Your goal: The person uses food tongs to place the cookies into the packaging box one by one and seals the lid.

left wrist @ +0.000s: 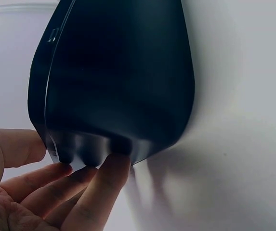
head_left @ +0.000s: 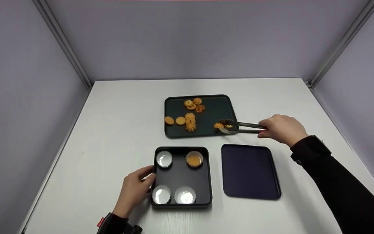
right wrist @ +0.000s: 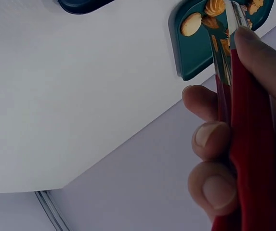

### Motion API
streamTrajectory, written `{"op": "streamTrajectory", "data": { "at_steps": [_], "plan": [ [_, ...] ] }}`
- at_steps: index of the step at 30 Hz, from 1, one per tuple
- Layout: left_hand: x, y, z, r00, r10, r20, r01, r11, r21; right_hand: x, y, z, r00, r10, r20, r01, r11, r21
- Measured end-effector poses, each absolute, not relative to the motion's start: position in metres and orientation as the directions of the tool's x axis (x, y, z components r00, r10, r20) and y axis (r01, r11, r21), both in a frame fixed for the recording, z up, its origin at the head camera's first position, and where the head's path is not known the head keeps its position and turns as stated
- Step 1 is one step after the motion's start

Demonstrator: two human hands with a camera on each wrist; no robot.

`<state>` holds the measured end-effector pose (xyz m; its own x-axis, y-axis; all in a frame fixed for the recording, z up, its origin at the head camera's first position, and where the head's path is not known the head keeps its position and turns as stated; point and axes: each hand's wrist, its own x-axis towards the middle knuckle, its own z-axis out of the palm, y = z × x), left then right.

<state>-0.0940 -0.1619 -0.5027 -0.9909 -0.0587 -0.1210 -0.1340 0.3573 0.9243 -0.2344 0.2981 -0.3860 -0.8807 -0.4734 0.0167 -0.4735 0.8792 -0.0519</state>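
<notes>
My right hand (head_left: 282, 128) grips metal tongs (head_left: 248, 124) by their red handles. The tong tips lie either side of a small ridged cookie (head_left: 218, 125) at the near right corner of a dark green tray (head_left: 213, 112). In the right wrist view, thumb and fingers wrap the handle (right wrist: 253, 144). Fingertips of my left hand (head_left: 134, 188) press the outer left wall of a square black tin (head_left: 182, 177), thumb at its rim. Four-corner spread: white paper cups stand inside; the far right cup (head_left: 194, 152) contains a golden biscuit, while the near left cup (head_left: 161, 195) shows a bare base.
To the tin's right a flat dark purple square tray (head_left: 250, 172) lies on the white table (head_left: 115, 130). On the green tray sit several flower-shaped cookies (head_left: 190, 122), round biscuits (head_left: 180, 121) and a pretzel (head_left: 200, 109). Grey panels (head_left: 187, 39) enclose the table.
</notes>
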Motion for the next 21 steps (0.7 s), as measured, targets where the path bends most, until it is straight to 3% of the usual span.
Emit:
{"op": "streamTrajectory", "data": {
  "at_steps": [21],
  "plan": [
    [-0.0936, -0.1627, -0.5039, -0.991, -0.063, -0.121, -0.136, 0.372, 0.918, -0.2336, 0.3006, -0.3943, -0.870, -0.488, 0.072, -0.491, 0.870, -0.042]
  ]
}}
